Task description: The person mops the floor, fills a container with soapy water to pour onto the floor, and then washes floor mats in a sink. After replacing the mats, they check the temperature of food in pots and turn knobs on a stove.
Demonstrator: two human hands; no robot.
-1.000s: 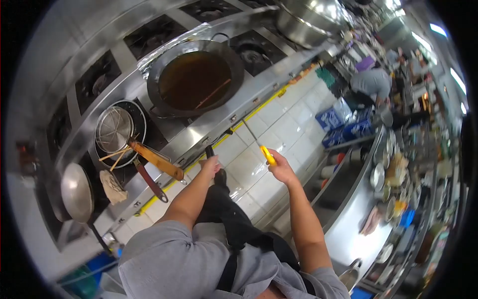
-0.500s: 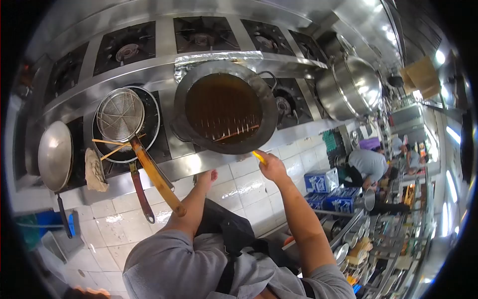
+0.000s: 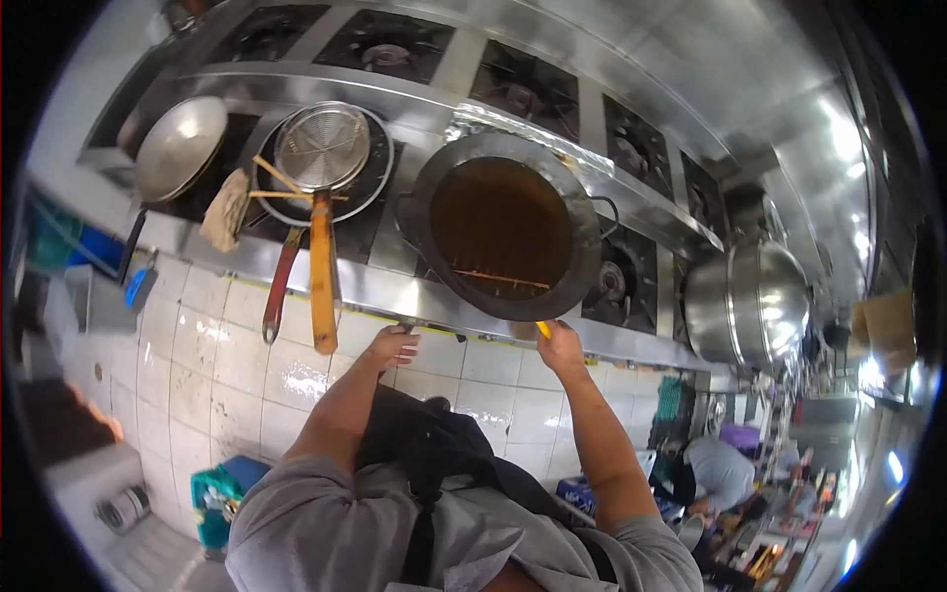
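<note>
The stove front (image 3: 395, 286) is shiny brushed metal. The strainer (image 3: 321, 148) is fine wire mesh with a smooth wooden handle (image 3: 323, 281). Glossy white tiles (image 3: 227, 345) line the wall beneath.

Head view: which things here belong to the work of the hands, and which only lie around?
In use:
right hand gripping a yellow handle
left hand at the stove edge
wok of dark oil

Lying about:
strainer
cloth
empty wok
steel pot

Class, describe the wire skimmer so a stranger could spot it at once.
Start at the long steel stove and find the oil-filled wok. In the dark pan left of it lies the wire skimmer. Alone there, it has a round mesh bowl and a long wooden handle overhanging the stove's front edge.
</note>
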